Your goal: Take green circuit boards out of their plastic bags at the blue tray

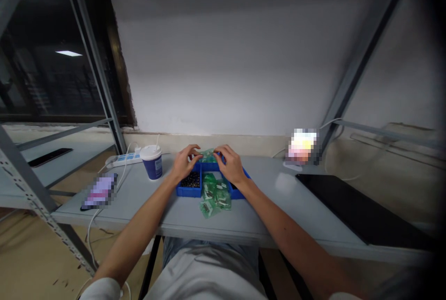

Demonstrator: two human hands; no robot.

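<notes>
A green plastic bag (208, 155) is stretched between my two hands above the back of the blue bins. The fingertips of my left hand (188, 159) pinch its left side, and those of my right hand (228, 160) are closed at its right side. Below my left hand, a blue bin (189, 192) holds many small dark parts. My right wrist partly covers another blue bin (237, 194). Between the bins, several green bags with small parts (216, 193) lie in a loose pile, spilling toward the table's front edge.
On the grey table (181, 221) stand a blue cup with a white lid (152, 163) and a power strip (125, 159) at the left. A phone (100, 192) lies farther left. At the right are a lit screen (302, 146) and a black flat panel (358, 207).
</notes>
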